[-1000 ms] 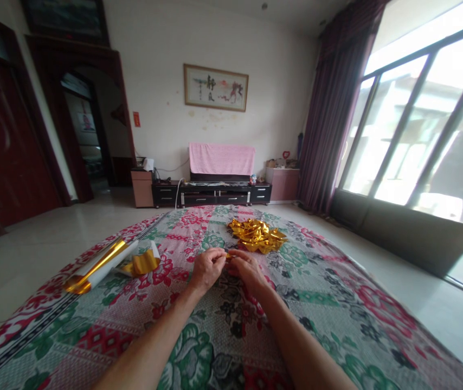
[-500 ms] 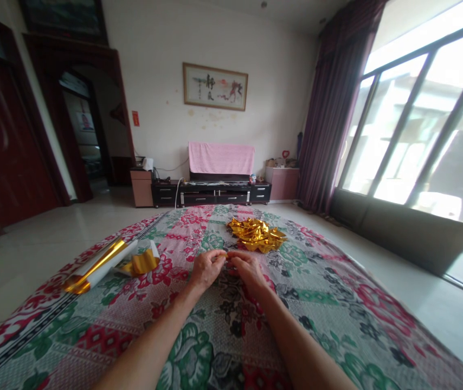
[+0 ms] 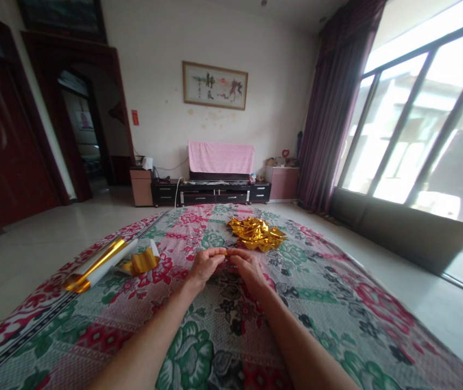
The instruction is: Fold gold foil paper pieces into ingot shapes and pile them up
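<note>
My left hand (image 3: pixel 204 266) and my right hand (image 3: pixel 248 267) meet at the middle of a flowered cloth (image 3: pixel 231 325). Both are closed in a pinch on a small piece of gold foil paper (image 3: pixel 224 252), of which only a sliver shows between the fingertips. Just beyond the hands lies a pile of folded gold foil pieces (image 3: pixel 257 234). To the left lie a stack of gold foil sheets (image 3: pixel 95 265) and a curled gold sheet (image 3: pixel 142 261).
The cloth covers a wide surface with tiled floor (image 3: pixel 32 254) around it. A low black TV cabinet (image 3: pixel 215 193) with a pink cover stands at the far wall. Large windows (image 3: pixel 426 135) and a purple curtain are on the right, dark wooden doors on the left.
The hands stay together on the foil piece and have shifted very slightly away from me. The fingers work at the foil; nothing else has moved.
</note>
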Action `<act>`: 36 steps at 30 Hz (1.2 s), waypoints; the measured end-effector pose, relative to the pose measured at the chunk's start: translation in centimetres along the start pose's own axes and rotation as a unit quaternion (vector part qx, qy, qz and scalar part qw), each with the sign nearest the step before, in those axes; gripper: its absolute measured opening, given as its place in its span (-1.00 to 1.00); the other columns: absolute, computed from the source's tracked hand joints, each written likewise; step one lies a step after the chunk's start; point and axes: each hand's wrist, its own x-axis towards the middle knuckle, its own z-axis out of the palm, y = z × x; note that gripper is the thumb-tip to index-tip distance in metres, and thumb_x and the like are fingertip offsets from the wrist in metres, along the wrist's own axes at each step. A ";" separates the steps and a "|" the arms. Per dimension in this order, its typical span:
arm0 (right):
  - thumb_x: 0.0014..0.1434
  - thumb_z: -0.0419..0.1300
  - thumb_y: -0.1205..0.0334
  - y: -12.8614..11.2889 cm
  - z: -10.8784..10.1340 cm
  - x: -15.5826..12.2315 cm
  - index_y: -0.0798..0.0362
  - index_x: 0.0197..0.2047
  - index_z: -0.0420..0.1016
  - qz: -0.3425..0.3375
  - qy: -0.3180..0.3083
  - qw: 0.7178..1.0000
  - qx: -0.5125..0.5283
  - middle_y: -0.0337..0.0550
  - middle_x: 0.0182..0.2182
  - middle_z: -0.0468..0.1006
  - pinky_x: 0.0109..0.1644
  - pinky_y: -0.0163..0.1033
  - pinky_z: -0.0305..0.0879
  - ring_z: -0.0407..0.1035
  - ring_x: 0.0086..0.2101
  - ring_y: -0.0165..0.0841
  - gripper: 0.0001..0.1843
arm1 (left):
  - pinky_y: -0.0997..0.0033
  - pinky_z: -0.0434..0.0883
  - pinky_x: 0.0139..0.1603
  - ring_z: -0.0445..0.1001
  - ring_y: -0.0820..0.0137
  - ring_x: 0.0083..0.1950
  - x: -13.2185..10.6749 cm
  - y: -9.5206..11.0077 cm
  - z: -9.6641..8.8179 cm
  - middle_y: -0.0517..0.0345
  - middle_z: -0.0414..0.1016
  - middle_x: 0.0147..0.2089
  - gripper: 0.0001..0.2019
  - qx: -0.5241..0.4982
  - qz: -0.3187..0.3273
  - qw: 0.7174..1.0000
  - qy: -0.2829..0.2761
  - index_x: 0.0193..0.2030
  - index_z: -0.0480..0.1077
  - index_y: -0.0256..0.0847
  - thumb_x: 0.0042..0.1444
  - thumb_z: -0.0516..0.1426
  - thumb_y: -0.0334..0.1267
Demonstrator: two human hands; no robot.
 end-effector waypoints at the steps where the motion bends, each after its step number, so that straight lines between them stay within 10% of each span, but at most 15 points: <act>1: -0.15 0.13 0.20 0.0 0.0 0.0 0.11 -0.28 0.53 0.003 -0.001 1.000 0.002 -0.16 -0.36 0.53 -0.34 -0.30 0.34 0.40 -0.37 -0.34 -0.67 | 0.59 0.29 -0.52 0.45 0.49 -0.46 0.0 0.0 0.0 0.13 0.54 -0.38 -0.70 0.003 -0.005 1.000 -0.002 -0.19 0.47 -0.27 -0.13 0.13 -0.34; 26: -0.03 0.06 0.22 1.3 0.1 0.4 0.06 -0.24 0.51 -0.109 -0.021 0.987 -0.117 -0.19 -0.31 0.54 -0.32 -0.31 0.32 0.39 -0.35 -0.36 -0.70 | 0.57 0.31 -0.58 0.46 0.47 -0.51 0.5 -0.1 -0.5 0.20 0.52 -0.52 -0.70 0.013 -0.051 0.998 0.019 -0.25 0.49 -0.23 -0.12 0.03 -0.37; 36: 0.01 0.10 0.06 0.6 0.3 0.4 0.01 -0.18 0.46 -0.029 -0.041 0.998 -0.049 -0.19 -0.29 0.53 -0.34 -0.30 0.36 0.41 -0.34 -0.33 -0.66 | 0.59 0.33 -0.57 0.47 0.49 -0.49 0.4 0.1 -0.4 0.16 0.56 -0.44 -0.74 -0.032 -0.079 0.996 0.016 -0.26 0.47 -0.24 -0.12 0.05 -0.40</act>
